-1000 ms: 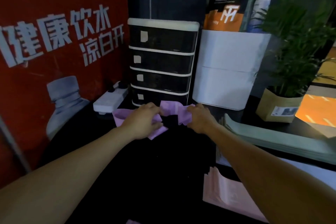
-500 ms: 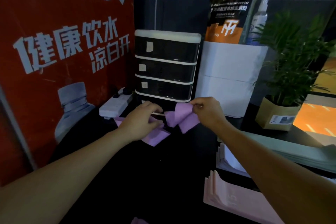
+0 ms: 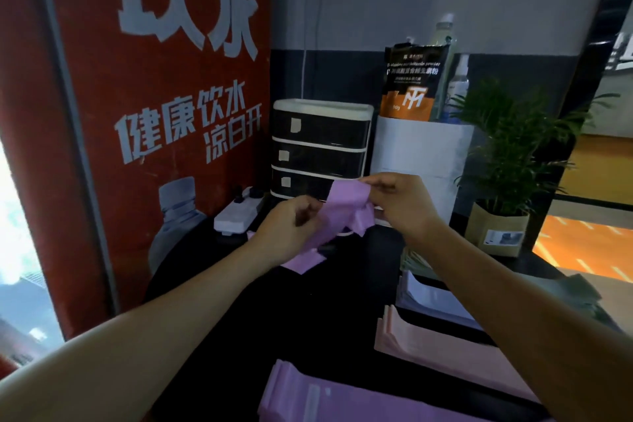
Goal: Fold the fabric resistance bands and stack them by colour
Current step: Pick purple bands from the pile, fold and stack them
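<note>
While both hands' fingers pinch it, the purple band (image 3: 342, 212) stretches between left hand (image 3: 287, 229) and right hand (image 3: 399, 202).

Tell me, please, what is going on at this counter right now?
A person is folding a purple band held up over the black counter. The left hand grips its lower part and the right hand pinches its upper end. Nearer the camera lie a purple stack and a pink stack, with a greenish stack off to the right, partly hidden. The held band is not yet on any stack.
</note>
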The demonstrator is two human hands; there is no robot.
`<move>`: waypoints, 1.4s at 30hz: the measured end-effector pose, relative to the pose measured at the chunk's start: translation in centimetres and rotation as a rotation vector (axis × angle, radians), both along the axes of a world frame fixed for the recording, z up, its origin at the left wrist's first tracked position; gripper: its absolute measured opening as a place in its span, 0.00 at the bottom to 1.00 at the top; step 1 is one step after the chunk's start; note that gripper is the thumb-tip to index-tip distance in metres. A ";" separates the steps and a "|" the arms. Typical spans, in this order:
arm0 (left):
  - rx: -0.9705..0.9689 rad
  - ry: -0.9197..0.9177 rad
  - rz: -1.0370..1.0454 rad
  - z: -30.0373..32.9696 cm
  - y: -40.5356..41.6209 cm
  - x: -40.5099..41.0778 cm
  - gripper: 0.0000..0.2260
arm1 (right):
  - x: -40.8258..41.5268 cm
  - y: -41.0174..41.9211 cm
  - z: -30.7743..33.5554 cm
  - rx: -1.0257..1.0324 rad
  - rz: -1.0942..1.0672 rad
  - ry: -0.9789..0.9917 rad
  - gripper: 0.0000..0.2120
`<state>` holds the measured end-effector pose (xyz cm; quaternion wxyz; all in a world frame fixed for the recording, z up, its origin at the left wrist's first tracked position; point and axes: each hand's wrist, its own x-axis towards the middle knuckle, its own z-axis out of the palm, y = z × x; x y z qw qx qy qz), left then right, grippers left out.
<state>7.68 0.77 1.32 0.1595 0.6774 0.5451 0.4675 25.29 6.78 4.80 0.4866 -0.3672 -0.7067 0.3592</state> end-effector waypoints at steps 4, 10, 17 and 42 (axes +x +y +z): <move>-0.017 0.043 0.072 1.1 -1.5 -0.7 0.07 | 1.2 -1.2 0.2 0.012 -0.025 -0.038 0.10; -0.043 -0.014 0.085 2.8 -3.1 -1.2 0.08 | 1.7 -2.8 0.9 0.215 -0.093 -0.356 0.04; -0.113 -0.018 0.162 2.9 -4.4 -3.1 0.10 | 3.5 -3.1 0.7 0.237 -0.182 -0.426 0.05; -0.298 -0.929 -0.240 5.1 -3.4 0.3 0.12 | -0.9 -5.7 -0.1 -0.084 0.222 -0.308 0.13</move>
